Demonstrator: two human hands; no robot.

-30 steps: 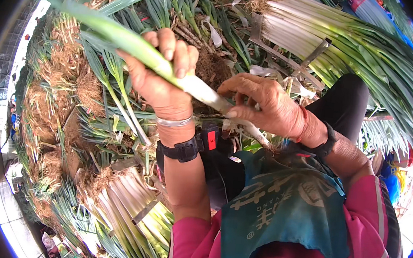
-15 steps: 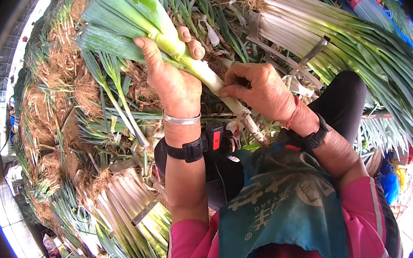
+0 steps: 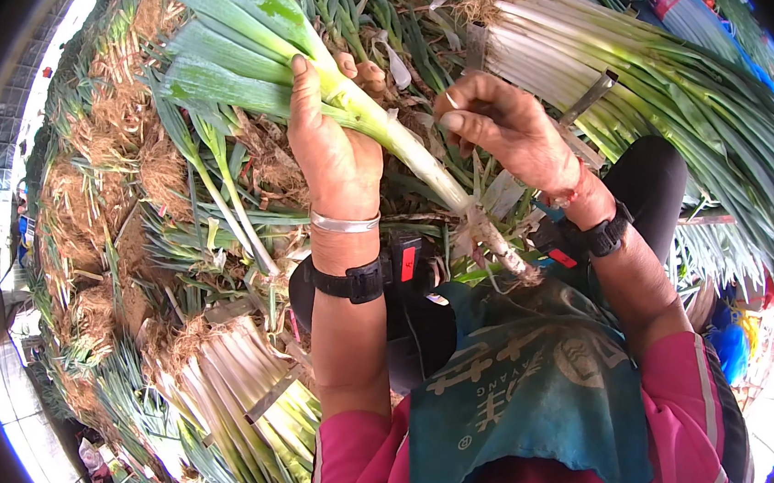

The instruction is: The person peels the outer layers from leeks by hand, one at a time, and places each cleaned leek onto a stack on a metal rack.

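Observation:
My left hand (image 3: 338, 168) is wrapped round a leek (image 3: 426, 167) where its white shaft turns green, with the thumb on the near side. The leek slants from broad green leaves at the upper left down to its roots near my apron (image 3: 532, 374). Loosened skin (image 3: 477, 217) hangs around the lower shaft. Just right of the shaft and apart from it, my right hand (image 3: 516, 138) is closed in a pinch. A small pale sliver shows at its thumb and forefinger, too small to name.
Trimmed leeks (image 3: 561, 41) lie in a metal rack at the upper right, and another bundle (image 3: 250, 381) sits in a rack at the lower left. A heap of rooted leeks (image 3: 89, 179) covers the left side. Two loose leeks (image 3: 228, 214) lie beside my left forearm.
My right hand has come off the leek's shaft and moved up and right. The leek has shifted slightly right and down with my left hand, and loosened skin now hangs lower on it.

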